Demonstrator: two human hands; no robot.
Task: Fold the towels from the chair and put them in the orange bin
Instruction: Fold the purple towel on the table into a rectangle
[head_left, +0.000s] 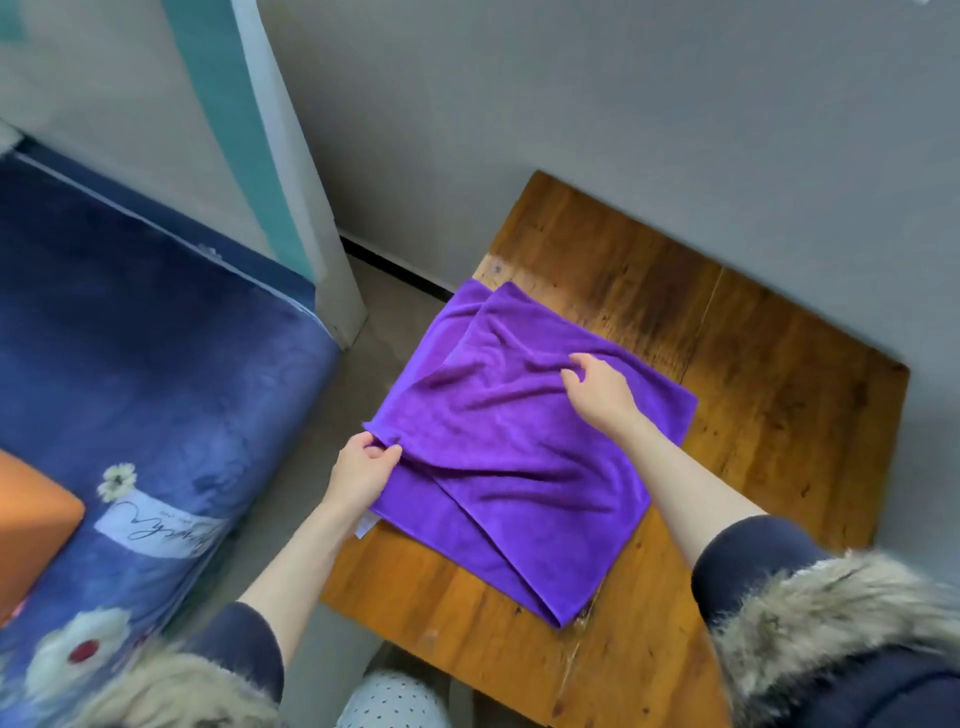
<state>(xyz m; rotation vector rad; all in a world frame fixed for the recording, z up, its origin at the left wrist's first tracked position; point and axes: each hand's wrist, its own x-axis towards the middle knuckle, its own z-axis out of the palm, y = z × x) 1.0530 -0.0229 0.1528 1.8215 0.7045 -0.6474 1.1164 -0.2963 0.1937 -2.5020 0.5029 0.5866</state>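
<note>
Leftmost, at nine o'clock, the orange bin (31, 525) sits on a blue floral bed (156, 374). Centrally, the folded purple towel (519, 467) lies on the wooden table (779, 415), its long axis running eleven to five o'clock. The left hand (363, 470) pinches its eight o'clock corner; the right hand (597, 389) pinches a central fold.

The person's left hand (363, 470) and right hand (597, 389) are bare, as are both forearms up to the elbows. Each arm wears a dark navy fabric sleeve (753, 566) pushed up to the elbow. A shaggy grey-beige fur trim (831, 618) edges a dark navy garment at the lower right of the frame, and more of it shows at the lower left. White fabric with small dark dots (389, 701) shows at the bottom centre.
</note>
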